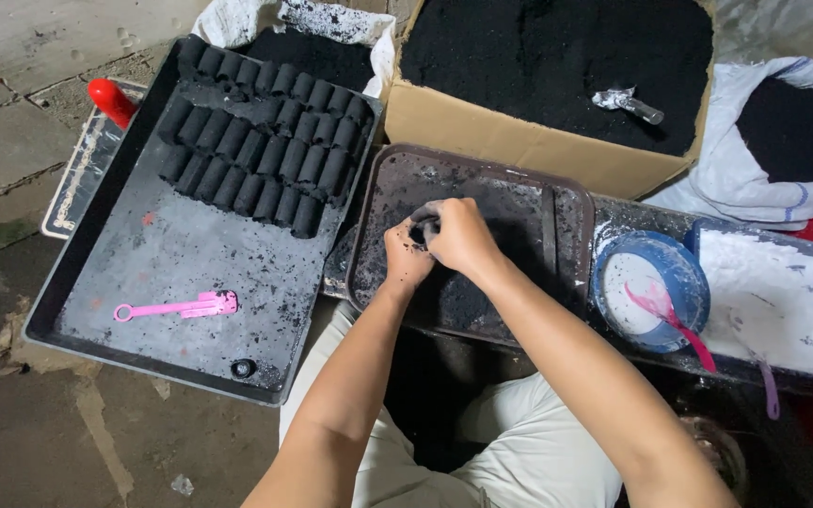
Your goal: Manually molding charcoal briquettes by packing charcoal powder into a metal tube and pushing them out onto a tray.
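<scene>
Head view — both hands (439, 240) gripping a black lump (422, 231), brown tray (566, 202) below, black tray (143, 263) holding black cylinders (265, 141)

Floor (11, 85) was bare concrete, grey and cracked, with joints between slabs; a greenish patch showed at the left edge. Darker, soot-stained ground lay along the bottom left, littered with small scraps. Light was dim and even, no hard shadows. No walls or windows in view
</scene>
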